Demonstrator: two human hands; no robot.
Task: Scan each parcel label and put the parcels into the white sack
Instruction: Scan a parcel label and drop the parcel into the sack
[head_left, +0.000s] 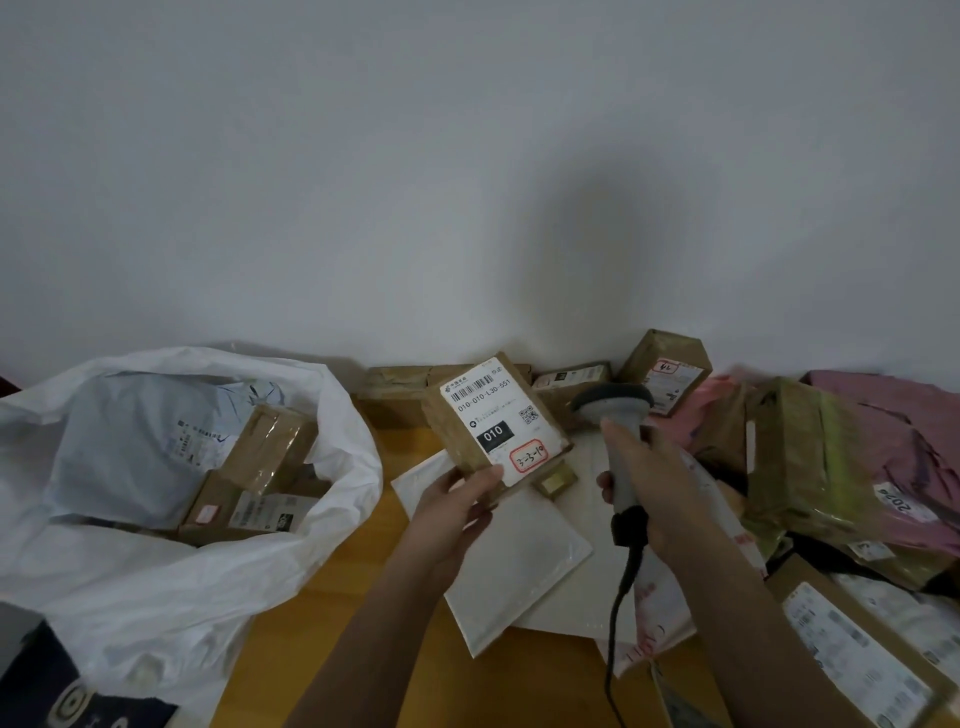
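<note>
My left hand (457, 506) holds up a small brown cardboard parcel (493, 418) with its white barcode label facing me. My right hand (652, 480) grips a grey handheld scanner (621, 415) just right of the parcel, its head level with the label. The white sack (311, 467) lies open at the left with several parcels inside, among them a grey mailer bag (135, 441) and brown boxes (265, 452).
White padded envelopes (524, 566) lie on the wooden table (332, 623) under my hands. A pile of brown boxes (795, 457) and pink mailer bags (904, 415) fills the right side. More boxes (667, 369) line the white wall behind. The scanner's cable (621, 613) hangs down.
</note>
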